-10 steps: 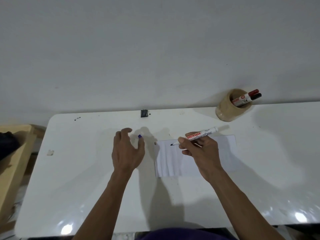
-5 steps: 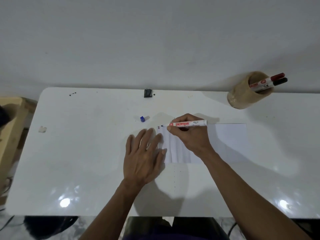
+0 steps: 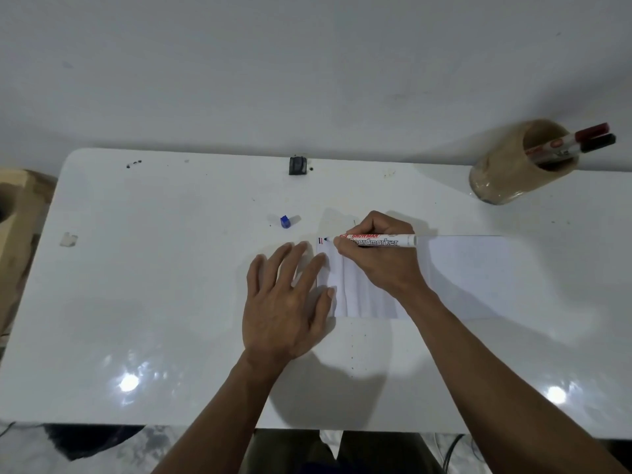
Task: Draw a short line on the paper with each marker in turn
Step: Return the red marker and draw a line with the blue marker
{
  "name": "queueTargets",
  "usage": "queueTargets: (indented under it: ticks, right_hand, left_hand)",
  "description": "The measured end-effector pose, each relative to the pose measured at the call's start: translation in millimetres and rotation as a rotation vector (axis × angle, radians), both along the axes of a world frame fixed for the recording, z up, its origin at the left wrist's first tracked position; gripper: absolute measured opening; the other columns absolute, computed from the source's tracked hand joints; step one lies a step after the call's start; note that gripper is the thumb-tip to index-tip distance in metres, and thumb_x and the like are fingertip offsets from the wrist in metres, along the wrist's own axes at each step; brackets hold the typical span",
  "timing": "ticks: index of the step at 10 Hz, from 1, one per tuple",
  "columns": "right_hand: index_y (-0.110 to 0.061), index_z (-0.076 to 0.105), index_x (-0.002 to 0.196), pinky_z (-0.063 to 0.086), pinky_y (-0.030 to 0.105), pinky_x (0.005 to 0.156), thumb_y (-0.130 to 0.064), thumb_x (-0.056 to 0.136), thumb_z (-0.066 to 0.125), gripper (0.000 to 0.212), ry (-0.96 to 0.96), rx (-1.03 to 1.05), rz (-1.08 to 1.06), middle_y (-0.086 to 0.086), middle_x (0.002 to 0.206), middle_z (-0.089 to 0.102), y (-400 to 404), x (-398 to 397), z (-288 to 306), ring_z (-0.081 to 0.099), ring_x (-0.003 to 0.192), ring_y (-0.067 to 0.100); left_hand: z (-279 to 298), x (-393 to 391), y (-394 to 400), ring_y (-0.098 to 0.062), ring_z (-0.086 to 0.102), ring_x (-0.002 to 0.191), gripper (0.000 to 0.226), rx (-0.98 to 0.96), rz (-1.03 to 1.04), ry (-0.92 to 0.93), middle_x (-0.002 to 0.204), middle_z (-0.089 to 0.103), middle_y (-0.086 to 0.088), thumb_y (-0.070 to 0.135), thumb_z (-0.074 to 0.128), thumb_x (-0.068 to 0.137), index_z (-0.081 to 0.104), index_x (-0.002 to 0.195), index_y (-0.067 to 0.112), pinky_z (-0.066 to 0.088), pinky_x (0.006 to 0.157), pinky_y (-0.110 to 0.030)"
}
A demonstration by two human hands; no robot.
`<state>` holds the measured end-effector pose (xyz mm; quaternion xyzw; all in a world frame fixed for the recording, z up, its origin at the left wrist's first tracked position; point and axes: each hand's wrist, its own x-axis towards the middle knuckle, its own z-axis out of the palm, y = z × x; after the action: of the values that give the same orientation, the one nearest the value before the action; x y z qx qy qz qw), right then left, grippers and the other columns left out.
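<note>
A creased white paper (image 3: 468, 275) lies on the white table (image 3: 154, 285). My right hand (image 3: 379, 258) grips an uncapped white board marker (image 3: 383, 240), its tip touching the paper's top left corner beside two short marks, one black and one red (image 3: 320, 240). My left hand (image 3: 287, 299) lies flat with spread fingers, its fingertips on the paper's left edge. The marker's blue cap (image 3: 285, 221) sits on the table left of the paper. A tan cup (image 3: 502, 179) at the back right holds a red-capped marker (image 3: 591, 131) and a black-capped marker (image 3: 598, 142).
A small black object (image 3: 297, 165) sits at the table's far edge by the wall. A scrap of tape (image 3: 68, 239) is stuck near the left edge. A wooden piece of furniture (image 3: 13, 213) stands left of the table.
My left hand let go of the blue cap, left it on the table and came down flat on the paper's left edge. My right hand brought the marker tip down to the paper's corner.
</note>
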<state>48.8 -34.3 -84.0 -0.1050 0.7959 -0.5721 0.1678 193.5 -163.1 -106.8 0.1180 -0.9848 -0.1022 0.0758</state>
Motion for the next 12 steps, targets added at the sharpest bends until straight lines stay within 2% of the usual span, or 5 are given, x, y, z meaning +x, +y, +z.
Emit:
queueTargets:
  ticks: [6,8,10,11,12]
  right_hand:
    - [-0.004,0.066,0.069,0.053,0.025,0.055,-0.008,0.073,0.086,0.021,0.032,0.069,0.047,0.005,0.067,0.072,0,-2,-2,0.064,0.058,0.012]
    - [-0.004,0.066,0.067,0.052,0.028,0.054,-0.008,0.072,0.086,0.022,0.020,0.083,0.051,0.005,0.064,0.071,0,-3,0,0.063,0.056,0.010]
    - [-0.005,0.065,0.067,0.053,0.027,0.054,-0.008,0.073,0.086,0.021,0.001,0.064,0.045,0.009,0.068,0.072,0,-2,-2,0.064,0.058,0.013]
    - [-0.004,0.065,0.073,0.058,0.039,0.059,-0.009,0.074,0.085,0.020,-0.075,-0.001,0.027,0.012,0.073,0.073,1,-4,-1,0.071,0.066,0.029]
    - [-0.003,0.062,0.077,0.061,0.044,0.067,-0.004,0.076,0.084,0.022,-0.211,-0.122,-0.025,0.017,0.077,0.073,1,-8,9,0.075,0.074,0.037]
  left_hand:
    - [-3,0,-1,-0.028,0.046,0.140,0.051,0.005,0.007,0.014,0.149,0.053,-0.006,0.051,0.051,0.093,0.059,0.136,0.025,0.031,0.115,-0.054]
    - [-4,0,-1,-0.028,0.046,0.140,0.051,0.007,0.007,0.030,0.149,0.054,-0.006,0.051,0.050,0.093,0.059,0.136,0.025,0.031,0.115,-0.054]
    - [-5,1,0,-0.028,0.046,0.141,0.051,0.001,0.002,0.028,0.149,0.053,-0.005,0.051,0.051,0.093,0.059,0.136,0.025,0.031,0.115,-0.053]
    - [-3,0,0,-0.028,0.046,0.140,0.050,0.009,0.002,0.042,0.148,0.054,-0.005,0.051,0.051,0.093,0.060,0.135,0.025,0.031,0.115,-0.052]
    - [2,1,0,-0.028,0.049,0.138,0.048,0.027,0.004,0.070,0.146,0.056,-0.005,0.049,0.054,0.092,0.062,0.132,0.023,0.033,0.113,-0.053]
